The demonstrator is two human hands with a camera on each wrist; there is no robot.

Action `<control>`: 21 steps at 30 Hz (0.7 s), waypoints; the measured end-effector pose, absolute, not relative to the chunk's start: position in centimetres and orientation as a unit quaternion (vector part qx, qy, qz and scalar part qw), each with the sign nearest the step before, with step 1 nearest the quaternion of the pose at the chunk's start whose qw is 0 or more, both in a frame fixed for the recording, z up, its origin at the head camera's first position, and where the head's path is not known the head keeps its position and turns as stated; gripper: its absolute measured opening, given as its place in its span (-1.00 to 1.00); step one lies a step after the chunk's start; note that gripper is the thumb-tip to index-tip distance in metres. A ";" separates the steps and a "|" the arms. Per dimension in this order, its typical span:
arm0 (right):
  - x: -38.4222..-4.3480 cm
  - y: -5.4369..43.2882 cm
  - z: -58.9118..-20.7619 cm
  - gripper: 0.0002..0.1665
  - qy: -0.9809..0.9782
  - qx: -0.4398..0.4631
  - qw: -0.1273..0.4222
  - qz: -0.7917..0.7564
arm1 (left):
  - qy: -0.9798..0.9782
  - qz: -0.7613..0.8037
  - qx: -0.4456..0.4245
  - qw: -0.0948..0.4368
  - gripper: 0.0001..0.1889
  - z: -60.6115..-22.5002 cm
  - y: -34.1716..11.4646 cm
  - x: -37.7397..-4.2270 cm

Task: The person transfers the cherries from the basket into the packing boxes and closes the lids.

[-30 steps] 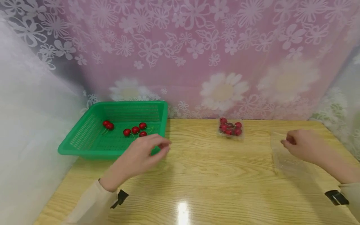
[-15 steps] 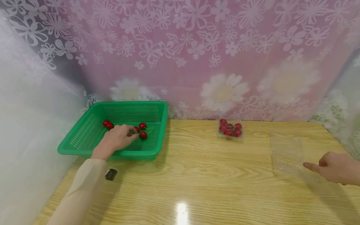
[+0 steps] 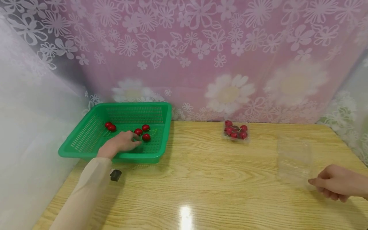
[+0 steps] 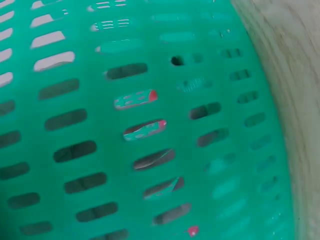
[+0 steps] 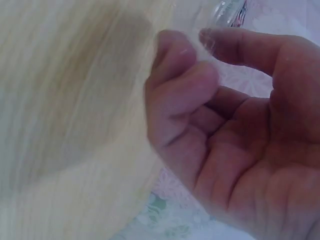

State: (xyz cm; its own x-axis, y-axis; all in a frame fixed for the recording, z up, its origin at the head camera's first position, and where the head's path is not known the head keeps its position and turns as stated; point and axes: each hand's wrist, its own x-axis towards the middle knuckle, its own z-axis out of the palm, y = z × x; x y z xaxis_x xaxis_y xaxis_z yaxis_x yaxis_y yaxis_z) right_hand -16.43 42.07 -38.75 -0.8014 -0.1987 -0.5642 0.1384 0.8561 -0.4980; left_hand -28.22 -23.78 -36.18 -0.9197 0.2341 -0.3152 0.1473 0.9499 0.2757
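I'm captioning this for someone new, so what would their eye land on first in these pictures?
Probably the bright green basket on the left of the table, with glossy red cherries and the left hand inside it. Next, likely the pink flowered cloth filling the background. Then a small clear box of more cherries at the table's back edge, right of centre.

Bright light fills the head view, glaring white on the near table [image 3: 218, 179]. Shadows lie by the left sleeve [image 3: 86, 191] and right hand [image 3: 336, 182]; the far curtain [image 3: 178, 70] is dim at left. The clear plastic [image 3: 293, 159] is faint, blurred. Both wrist views look soft, the right washed out.
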 end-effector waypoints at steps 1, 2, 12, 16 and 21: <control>-16.3 42.0 -38.9 -0.51 0.904 -0.026 0.318 -0.283 | 0.971 0.123 0.098 0.179 -0.53 -36.3 -23.8 -28.3; -16.2 42.0 -39.0 -0.49 0.898 -0.036 0.323 -0.297 | 0.970 0.122 0.098 0.183 -0.53 -36.3 -23.8 -28.3; -15.4 39.6 -39.5 -0.46 0.795 -0.128 0.401 -0.436 | 0.969 0.117 0.096 0.196 -0.52 -36.6 -23.6 -28.5; -15.1 38.3 -39.8 -0.50 0.759 -0.173 0.415 -0.471 | 0.969 0.118 0.093 0.198 -0.51 -36.6 -23.6 -28.5; -14.8 36.1 -39.8 -0.50 0.756 -0.184 0.420 -0.468 | 0.967 0.119 0.093 0.206 -0.49 -36.4 -23.6 -28.5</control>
